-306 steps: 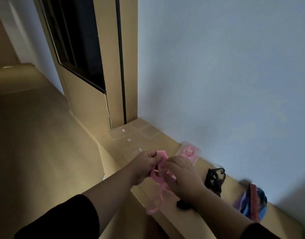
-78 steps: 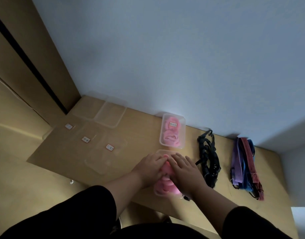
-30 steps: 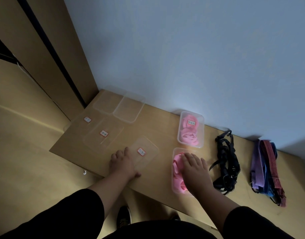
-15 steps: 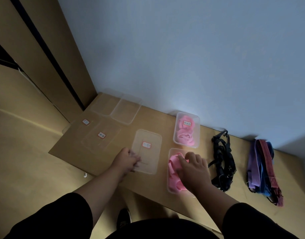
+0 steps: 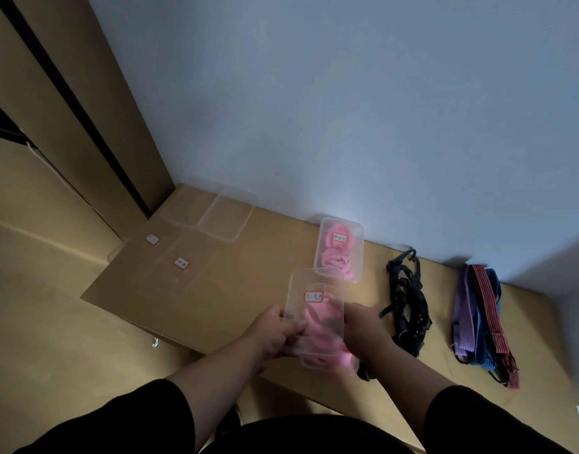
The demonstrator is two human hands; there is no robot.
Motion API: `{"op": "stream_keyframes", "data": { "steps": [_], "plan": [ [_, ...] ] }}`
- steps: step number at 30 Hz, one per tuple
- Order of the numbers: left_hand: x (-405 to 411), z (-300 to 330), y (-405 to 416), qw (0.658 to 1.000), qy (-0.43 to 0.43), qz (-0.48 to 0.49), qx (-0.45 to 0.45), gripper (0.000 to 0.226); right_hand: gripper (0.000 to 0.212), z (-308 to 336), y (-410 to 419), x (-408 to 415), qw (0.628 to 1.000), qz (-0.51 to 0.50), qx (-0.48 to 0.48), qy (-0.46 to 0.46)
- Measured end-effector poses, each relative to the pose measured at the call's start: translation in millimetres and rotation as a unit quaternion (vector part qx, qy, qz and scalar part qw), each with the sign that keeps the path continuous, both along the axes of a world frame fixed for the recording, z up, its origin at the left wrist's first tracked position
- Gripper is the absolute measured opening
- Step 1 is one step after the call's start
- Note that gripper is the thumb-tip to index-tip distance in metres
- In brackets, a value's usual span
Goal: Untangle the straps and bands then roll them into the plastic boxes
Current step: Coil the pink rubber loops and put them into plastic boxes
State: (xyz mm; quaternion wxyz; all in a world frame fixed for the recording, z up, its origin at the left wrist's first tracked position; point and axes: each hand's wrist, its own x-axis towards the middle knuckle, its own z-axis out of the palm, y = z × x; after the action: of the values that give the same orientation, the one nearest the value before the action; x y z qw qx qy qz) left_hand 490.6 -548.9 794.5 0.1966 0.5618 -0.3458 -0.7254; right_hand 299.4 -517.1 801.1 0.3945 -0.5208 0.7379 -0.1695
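A clear labelled lid (image 5: 314, 290) hovers over the near plastic box (image 5: 327, 360), which holds rolled pink bands (image 5: 317, 335). My left hand (image 5: 275, 332) grips the lid's left edge. My right hand (image 5: 363, 326) holds its right side, by the box's right rim. A second closed box (image 5: 339, 247) with pink bands stands behind it near the wall. A tangle of black straps (image 5: 407, 306) lies to the right of the boxes. Purple, blue and red striped straps (image 5: 478, 319) lie farther right.
Two empty clear boxes (image 5: 225, 217) stand at the back left by the wall. Two more labelled lids (image 5: 181, 263) lie flat on the wooden surface (image 5: 216, 290) to the left. A tall wooden panel rises at the left.
My left hand has lifted the labelled lid from the surface and carried it right, over the near box. My right hand has left the pink bands and taken the lid's right edge.
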Motion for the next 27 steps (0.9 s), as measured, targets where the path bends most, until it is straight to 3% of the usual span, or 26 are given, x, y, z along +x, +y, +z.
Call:
{"op": "stream_keyframes", "data": {
  "steps": [3,8,12,15,18,21,24,27],
  "plan": [
    [-9,0,4,1.0,-0.02,-0.019,-0.005,0.017,0.007,-4,4,-12,0.998,-0.018,0.005,-0.057],
    [-20,2,7,0.995,-0.066,-0.055,-0.042,0.023,0.026,2,8,-22,0.985,-0.064,0.007,-0.158],
    [-21,3,6,0.981,-0.149,-0.084,-0.088,0.037,0.023,5,10,-26,0.969,-0.137,-0.014,-0.203],
    [-21,2,5,0.972,-0.179,-0.105,-0.107,0.034,0.024,4,11,-28,0.952,-0.198,-0.032,-0.232],
    [-25,7,6,0.971,-0.176,-0.115,-0.111,0.035,0.027,-2,10,-28,0.969,-0.179,-0.039,-0.164],
    [-30,12,6,0.97,-0.176,-0.13,-0.103,0.034,0.048,-9,9,-25,0.98,-0.165,-0.027,-0.108],
    [-34,12,5,0.963,-0.199,-0.156,-0.091,0.051,0.066,-11,10,-22,0.985,-0.152,-0.04,-0.071],
    [-42,12,5,0.942,-0.24,-0.193,-0.13,0.057,0.06,-13,11,-17,0.989,-0.136,-0.039,-0.038]
  ]
}}
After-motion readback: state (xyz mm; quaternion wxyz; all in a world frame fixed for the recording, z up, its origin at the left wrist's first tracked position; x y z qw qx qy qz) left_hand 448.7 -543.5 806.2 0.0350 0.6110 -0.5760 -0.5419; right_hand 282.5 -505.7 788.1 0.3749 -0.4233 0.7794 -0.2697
